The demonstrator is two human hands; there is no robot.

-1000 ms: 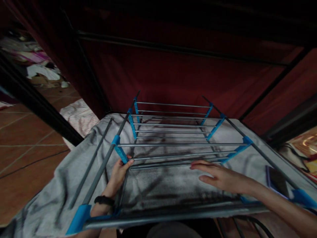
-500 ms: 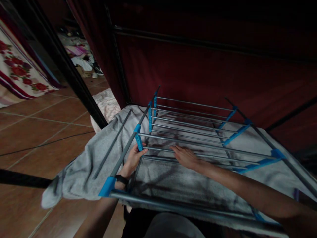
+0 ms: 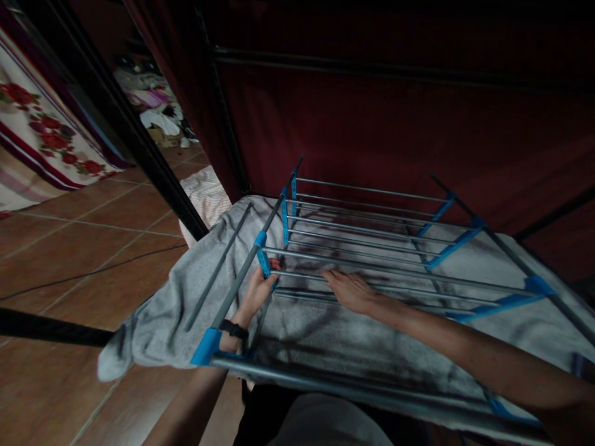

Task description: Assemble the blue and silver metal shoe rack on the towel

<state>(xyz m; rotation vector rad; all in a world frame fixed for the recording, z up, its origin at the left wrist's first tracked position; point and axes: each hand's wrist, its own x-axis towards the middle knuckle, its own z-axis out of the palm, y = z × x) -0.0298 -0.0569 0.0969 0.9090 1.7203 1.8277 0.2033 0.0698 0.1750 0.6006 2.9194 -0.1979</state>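
Left fingers (image 3: 274, 264) clamped on edge of bracket (image 3: 263, 260), right fingers (image 3: 331, 276) over rod (image 3: 300, 275), grip unclear, gap between

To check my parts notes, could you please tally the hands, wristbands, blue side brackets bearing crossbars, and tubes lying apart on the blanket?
Left hand, right hand: 2
Dark wristband: 1
Blue side brackets: 6
Tube lying apart: 1
Total: 10

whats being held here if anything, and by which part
The left hand holds a blue side bracket by its lower end. The right hand is over a crossbar; whether it grips cannot be told.
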